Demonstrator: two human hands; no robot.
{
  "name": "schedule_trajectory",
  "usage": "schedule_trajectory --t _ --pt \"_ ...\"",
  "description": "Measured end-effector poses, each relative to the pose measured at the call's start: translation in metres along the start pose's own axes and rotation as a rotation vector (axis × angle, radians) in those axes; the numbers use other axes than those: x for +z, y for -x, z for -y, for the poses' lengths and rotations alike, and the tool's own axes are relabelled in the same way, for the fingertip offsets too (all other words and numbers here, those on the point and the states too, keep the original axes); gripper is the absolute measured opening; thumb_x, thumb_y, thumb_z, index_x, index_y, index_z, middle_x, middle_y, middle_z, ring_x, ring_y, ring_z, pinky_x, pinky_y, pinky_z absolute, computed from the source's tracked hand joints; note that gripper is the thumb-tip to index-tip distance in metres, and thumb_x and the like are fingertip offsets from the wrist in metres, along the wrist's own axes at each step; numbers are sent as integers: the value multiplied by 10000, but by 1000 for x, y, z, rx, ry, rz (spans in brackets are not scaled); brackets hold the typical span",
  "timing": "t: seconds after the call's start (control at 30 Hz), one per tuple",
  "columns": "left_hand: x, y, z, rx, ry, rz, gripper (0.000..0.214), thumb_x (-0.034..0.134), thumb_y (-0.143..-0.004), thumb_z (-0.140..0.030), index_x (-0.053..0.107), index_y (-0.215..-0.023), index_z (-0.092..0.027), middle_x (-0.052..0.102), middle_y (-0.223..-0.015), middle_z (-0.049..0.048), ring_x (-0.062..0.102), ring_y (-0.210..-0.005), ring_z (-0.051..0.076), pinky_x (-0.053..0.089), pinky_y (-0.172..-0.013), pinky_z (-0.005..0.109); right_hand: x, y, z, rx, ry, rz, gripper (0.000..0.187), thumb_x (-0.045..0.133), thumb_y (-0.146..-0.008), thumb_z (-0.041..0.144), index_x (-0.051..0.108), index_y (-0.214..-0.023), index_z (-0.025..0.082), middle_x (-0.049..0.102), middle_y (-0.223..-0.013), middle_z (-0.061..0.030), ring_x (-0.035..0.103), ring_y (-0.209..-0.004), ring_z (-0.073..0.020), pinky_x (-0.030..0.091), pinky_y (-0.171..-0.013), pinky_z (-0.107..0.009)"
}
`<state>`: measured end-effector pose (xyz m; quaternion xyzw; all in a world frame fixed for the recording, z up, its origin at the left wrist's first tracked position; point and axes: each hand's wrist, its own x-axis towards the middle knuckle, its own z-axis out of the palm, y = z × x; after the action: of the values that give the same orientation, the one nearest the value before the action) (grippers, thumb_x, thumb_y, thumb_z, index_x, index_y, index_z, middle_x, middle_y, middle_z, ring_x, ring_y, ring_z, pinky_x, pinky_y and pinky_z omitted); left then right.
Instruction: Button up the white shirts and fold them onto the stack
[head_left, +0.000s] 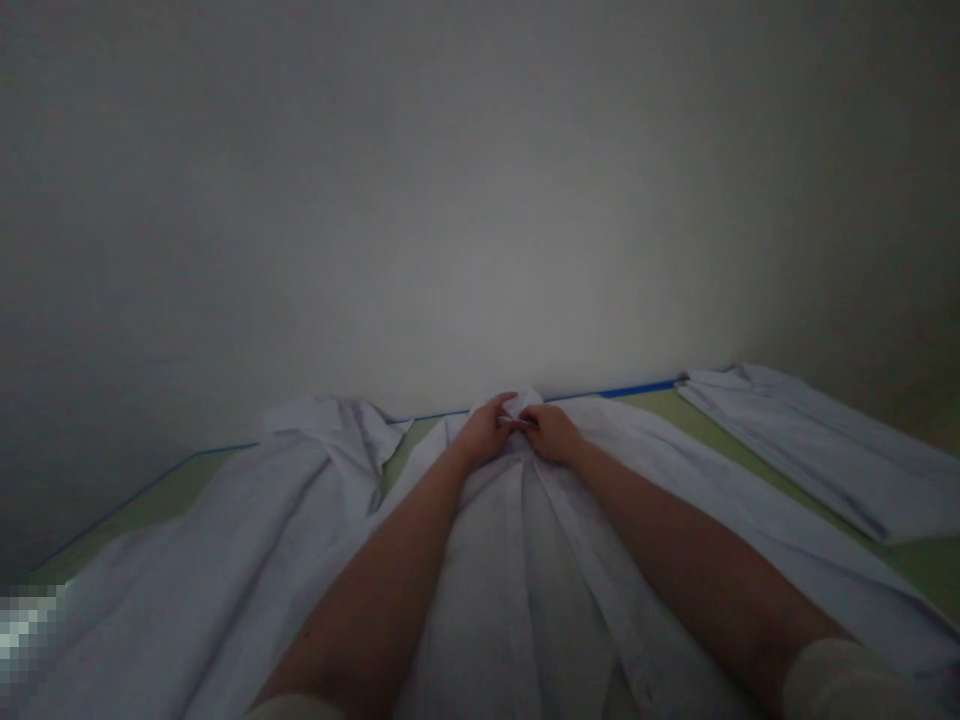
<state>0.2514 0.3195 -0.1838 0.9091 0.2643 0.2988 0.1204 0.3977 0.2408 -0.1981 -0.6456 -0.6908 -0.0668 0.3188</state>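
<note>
A white button-up shirt [480, 580] lies spread out in front of me, its collar end toward the wall and its front partly open lower down. At the collar, my left hand [487, 430] pinches the cloth with its fingers bent. My right hand [551, 430] meets it there, fingertips closed on the other side of the collar. The fingertips of both hands nearly touch. Whether a button sits between them is too dark and small to make out.
Another white garment [225, 530] lies loosely spread on the left. A folded white garment [832, 440] rests at the right. Beneath them is a green mat [161, 497] with a blue edge [637, 388], against a plain grey wall [480, 200].
</note>
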Motion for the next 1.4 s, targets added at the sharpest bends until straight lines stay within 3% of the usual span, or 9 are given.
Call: schedule_trajectory --t 0.1,0.2,0.43,0.73,0.97,1.2,1.4 --pt "-2 0 -1 64 2 35 345 497 -805 -264 607 -1122 -187 661 -973 55 593 -823 146 434 -796 245 1 0 -1 -24 -20 -11 278 462 -879 356 632 -997 170 650 -962 -66 560 -901 -142 349 -774 -221" --pt "-4 0 -2 31 -46 29 310 480 -820 -331 664 -1013 -173 670 -926 69 594 -820 167 439 -779 257 2 0 -1 -13 -40 -8 308 431 -894 376 628 -1004 167 649 -954 -72 557 -902 -139 349 -771 -216" --pt "-8 2 -5 -11 -68 -8 317 464 -837 -354 657 -991 -156 672 -827 81 604 -833 173 433 -793 256 3 -1 3 13 -5 -57 357 380 -908 416 635 -961 172 651 -931 -71 561 -876 -141 345 -757 -224" --pt "-7 1 -9 12 -165 -19 261 449 -828 -274 639 -961 -154 652 -974 91 573 -941 192 413 -852 272 -3 0 16 30 194 -32 341 371 -890 352 637 -882 138 640 -908 -118 565 -873 -184 337 -793 -266" --pt "-12 2 -13 111 -21 25 321 413 -831 -205 617 -1078 -184 678 -891 46 606 -843 152 435 -803 232 -4 1 23 44 226 -88 301 371 -874 307 609 -946 136 631 -941 -124 561 -899 -204 331 -820 -292" --pt "-13 3 -16 -2 -46 9 282 459 -823 -283 652 -975 -146 681 -802 77 616 -816 172 444 -762 238 -4 -1 24 143 244 -139 335 356 -881 351 605 -852 129 631 -882 -133 558 -863 -201 325 -808 -302" --pt "-9 -1 -5 -191 124 -66 269 511 -787 -274 659 -970 -143 685 -809 79 621 -736 155 456 -729 232 -1 1 19 -25 161 -76 263 440 -827 334 637 -880 169 646 -877 -77 559 -847 -169 330 -768 -257"
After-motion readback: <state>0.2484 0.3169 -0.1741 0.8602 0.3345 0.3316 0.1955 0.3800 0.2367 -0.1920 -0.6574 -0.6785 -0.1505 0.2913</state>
